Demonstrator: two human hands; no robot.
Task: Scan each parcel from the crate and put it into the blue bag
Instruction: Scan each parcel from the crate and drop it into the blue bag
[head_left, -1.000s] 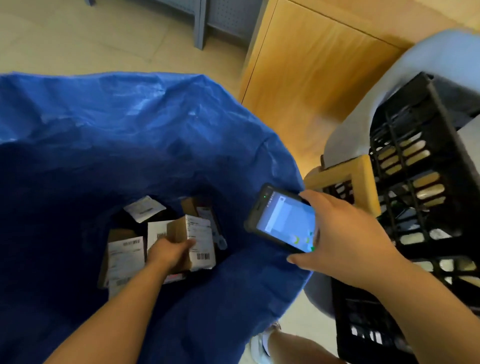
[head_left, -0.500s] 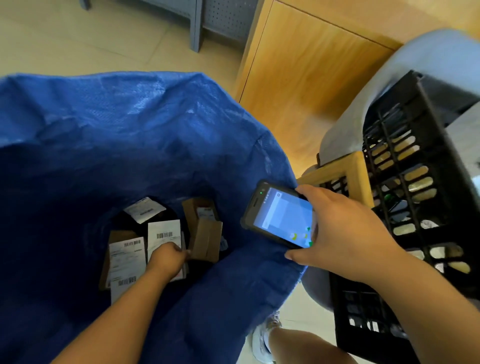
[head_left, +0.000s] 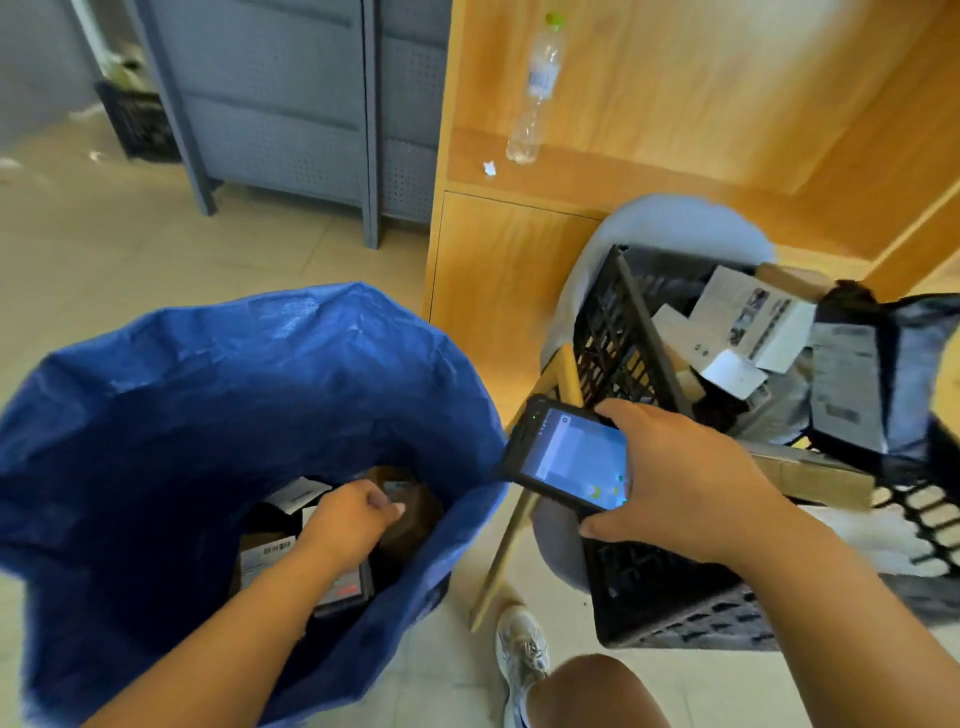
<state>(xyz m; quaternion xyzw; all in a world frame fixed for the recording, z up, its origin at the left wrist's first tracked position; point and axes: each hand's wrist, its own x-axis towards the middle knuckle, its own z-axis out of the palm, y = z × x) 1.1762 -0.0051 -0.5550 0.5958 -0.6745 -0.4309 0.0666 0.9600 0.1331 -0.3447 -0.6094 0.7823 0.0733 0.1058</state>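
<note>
Reaching down inside the blue bag (head_left: 218, 395), the left hand (head_left: 353, 519) is hanging loosely curled, holding nothing. The right hand (head_left: 670, 493) is gripping the scanner (head_left: 566, 460), sitting right beside the crate (head_left: 618, 332), so it's nearer the remaining parcels (head_left: 743, 322).

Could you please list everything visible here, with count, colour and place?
blue bag: one, blue, open, on the floor at left
parcels in the bag: several, brown and white, at its bottom
crate: one, black, on a grey chair
parcels in the crate: several, white, grey, black
scanner: one, black, screen lit
bottle: one, clear, on the wooden shelf
cabinet: one, grey, behind
left hand: inside the bag, empty
right hand: holding the scanner
</note>
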